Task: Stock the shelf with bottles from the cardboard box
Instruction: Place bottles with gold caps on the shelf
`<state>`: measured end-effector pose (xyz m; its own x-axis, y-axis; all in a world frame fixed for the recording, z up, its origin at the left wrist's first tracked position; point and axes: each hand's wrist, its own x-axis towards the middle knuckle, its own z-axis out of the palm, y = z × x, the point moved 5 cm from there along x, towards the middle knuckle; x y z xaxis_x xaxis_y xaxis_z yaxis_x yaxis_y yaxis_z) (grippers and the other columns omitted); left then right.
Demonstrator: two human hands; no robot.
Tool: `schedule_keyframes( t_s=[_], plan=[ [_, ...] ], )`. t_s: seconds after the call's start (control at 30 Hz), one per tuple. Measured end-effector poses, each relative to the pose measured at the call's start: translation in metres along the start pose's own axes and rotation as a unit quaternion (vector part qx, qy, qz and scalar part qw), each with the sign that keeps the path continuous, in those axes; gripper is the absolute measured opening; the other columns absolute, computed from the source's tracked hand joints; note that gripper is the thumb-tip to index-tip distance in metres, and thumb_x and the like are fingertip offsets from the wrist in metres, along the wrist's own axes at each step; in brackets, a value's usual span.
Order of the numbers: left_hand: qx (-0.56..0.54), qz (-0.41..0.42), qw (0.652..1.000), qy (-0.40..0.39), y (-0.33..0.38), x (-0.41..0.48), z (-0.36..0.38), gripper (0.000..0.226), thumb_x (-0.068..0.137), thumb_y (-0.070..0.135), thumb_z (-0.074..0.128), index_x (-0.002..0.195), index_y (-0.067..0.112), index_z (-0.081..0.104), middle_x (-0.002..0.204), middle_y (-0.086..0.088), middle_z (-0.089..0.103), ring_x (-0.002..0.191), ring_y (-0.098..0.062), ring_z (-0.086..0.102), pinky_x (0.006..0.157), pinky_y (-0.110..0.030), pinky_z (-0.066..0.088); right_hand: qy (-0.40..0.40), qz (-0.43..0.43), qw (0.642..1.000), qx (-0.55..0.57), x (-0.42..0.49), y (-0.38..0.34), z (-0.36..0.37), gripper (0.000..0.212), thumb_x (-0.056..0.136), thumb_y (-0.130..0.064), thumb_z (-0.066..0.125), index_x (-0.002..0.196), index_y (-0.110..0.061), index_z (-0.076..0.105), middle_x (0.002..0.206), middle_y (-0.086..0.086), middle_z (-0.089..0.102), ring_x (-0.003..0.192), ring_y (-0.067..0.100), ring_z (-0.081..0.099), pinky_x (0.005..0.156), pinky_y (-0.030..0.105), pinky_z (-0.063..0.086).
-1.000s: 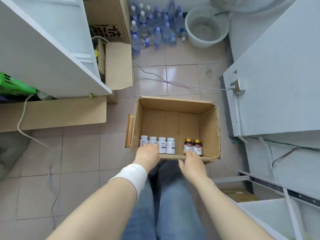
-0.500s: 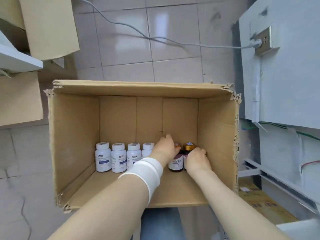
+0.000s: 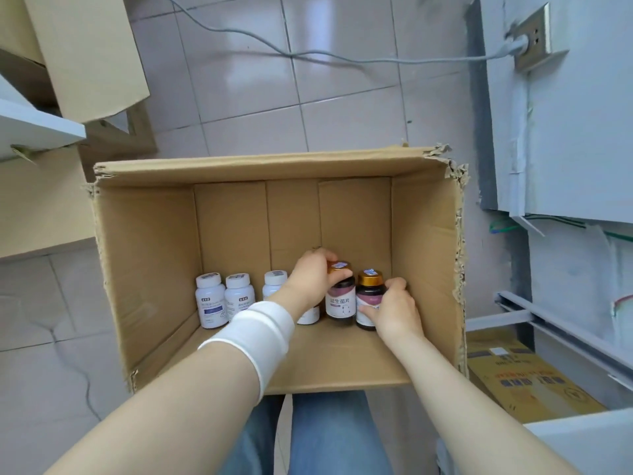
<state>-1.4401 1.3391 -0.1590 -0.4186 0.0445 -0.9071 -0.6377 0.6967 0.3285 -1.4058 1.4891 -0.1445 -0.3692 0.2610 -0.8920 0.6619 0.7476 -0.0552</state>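
View from my head, looking down into an open cardboard box (image 3: 154, 255) on a tiled floor (image 3: 260, 94), w/ my knees just below it. Far left: edge of a white shelf (image 3: 37, 126). Inside the box, along the near-left of the bottom, white bottles (image 3: 224, 298) w/ white caps stand upright in a row; one is partly hidden behind my wrist. My left hand (image 3: 313, 277), white band on the wrist, is curled round the neck and shoulder of a dark bottle (image 3: 340, 299) w/ a gold cap. Just right of it, touching or nearly so, stands a second dark bottle (image 3: 368, 296); my right hand (image 3: 394, 311) wraps its body from the right side. Both hands closed on a bottle each; can't tell if either is lifted yet. Far right: grey cabinet (image 3: 565, 132) w/ a wall socket (image 3: 532, 37).

My guess on handling: small, rigid, fairly light; the dark ones may be glass, so breakable, and smooth labels could slip. Best grip is round the body, below the cap, kept upright.
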Motion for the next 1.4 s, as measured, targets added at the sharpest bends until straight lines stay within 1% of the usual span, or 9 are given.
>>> schedule_keyframes(
  t_s=[0.3,0.53,0.7,0.87,0.97,1.07,1.23,1.33,1.4],
  plan=[
    [-0.086,0.073,0.993,0.034,-0.007,-0.100,-0.086,0.023,0.088,0.037,0.061,0.104,0.021,0.054,0.110,0.002,0.063,0.096,-0.010,0.056,0.083,-0.022,0.040,-0.018,-0.025,0.987,0.160,-0.090,-0.006,-0.034,0.058,0.068,-0.039,0.078,0.117,-0.015,0.057,0.120,0.007,0.056,0.110,0.023,0.055,0.094,0.035,0.045],
    [-0.107,0.180,0.974,0.089,0.023,-0.199,-0.132,0.013,0.092,0.042,0.052,0.094,0.029,0.051,0.094,0.008,0.061,0.084,-0.012,0.059,0.075,-0.032,0.051,0.018,-0.070,0.915,0.396,-0.195,-0.010,-0.049,0.052,0.076,-0.025,0.075,0.121,-0.013,0.053,0.115,0.004,0.061,0.108,0.021,0.057,0.094,0.034,0.046],
    [-0.167,0.236,0.957,0.037,0.025,-0.266,-0.123,0.019,0.097,0.038,0.044,0.105,0.022,0.048,0.093,0.008,0.057,0.080,-0.005,0.057,0.070,-0.020,0.046,0.078,-0.064,0.807,0.581,-0.273,0.006,-0.011,0.036,0.083,-0.018,0.068,0.115,-0.010,0.056,0.111,0.009,0.064,0.100,0.023,0.062,0.097,0.041,0.048],
    [-0.156,0.186,0.969,-0.045,-0.005,-0.316,-0.077,0.036,0.093,0.050,0.045,0.097,0.016,0.054,0.094,-0.003,0.065,0.088,-0.020,0.063,0.090,-0.044,0.051,0.078,-0.047,0.669,0.737,-0.344,0.031,0.059,0.017,0.090,-0.013,0.057,0.107,-0.015,0.057,0.097,0.003,0.063,0.088,0.015,0.060,0.080,0.034,0.051],
    [-0.117,0.190,0.970,-0.098,-0.016,-0.352,-0.037,0.028,0.095,0.046,0.044,0.087,0.020,0.050,0.080,0.002,0.063,0.072,-0.012,0.060,0.068,-0.029,0.052,0.120,-0.041,0.629,0.767,-0.381,0.061,0.090,0.013,0.092,-0.017,0.055,0.105,-0.018,0.055,0.096,0.000,0.063,0.087,0.012,0.060,0.076,0.029,0.049],
    [-0.071,0.214,0.961,-0.163,-0.021,-0.386,0.010,0.036,0.096,0.045,0.043,0.103,0.011,0.052,0.097,-0.005,0.066,0.073,-0.014,0.060,0.061,-0.023,0.047,0.165,-0.038,0.585,0.793,-0.416,0.100,0.110,0.008,0.093,-0.017,0.053,0.100,-0.019,0.054,0.096,0.001,0.062,0.085,0.012,0.058,0.073,0.027,0.049],
    [-0.028,0.244,0.926,-0.286,-0.031,-0.459,0.105,0.033,0.093,0.034,0.052,0.112,0.007,0.050,0.104,-0.009,0.064,0.084,-0.013,0.062,0.080,-0.031,0.050,0.250,-0.067,0.508,0.822,-0.490,0.180,0.145,0.016,0.094,-0.015,0.048,0.109,-0.015,0.054,0.101,0.004,0.061,0.087,0.012,0.057,0.083,0.033,0.046],
    [0.000,0.279,0.893,-0.353,-0.041,-0.521,0.174,0.024,0.095,0.025,0.051,0.112,0.008,0.052,0.099,-0.004,0.066,0.079,-0.001,0.066,0.081,-0.024,0.051,0.297,-0.092,0.477,0.822,-0.540,0.241,0.173,0.014,0.092,-0.026,0.054,0.105,-0.021,0.055,0.103,-0.001,0.064,0.091,0.009,0.061,0.086,0.034,0.048],
    [0.042,0.324,0.867,-0.377,-0.049,-0.569,0.220,0.019,0.096,0.026,0.050,0.108,0.011,0.054,0.096,0.000,0.067,0.075,0.004,0.067,0.072,-0.017,0.052,0.343,-0.102,0.471,0.806,-0.580,0.286,0.191,0.053,0.068,-0.056,0.072,0.108,-0.025,0.056,0.107,-0.007,0.068,0.096,0.006,0.065,0.088,0.035,0.050]
  ],
)
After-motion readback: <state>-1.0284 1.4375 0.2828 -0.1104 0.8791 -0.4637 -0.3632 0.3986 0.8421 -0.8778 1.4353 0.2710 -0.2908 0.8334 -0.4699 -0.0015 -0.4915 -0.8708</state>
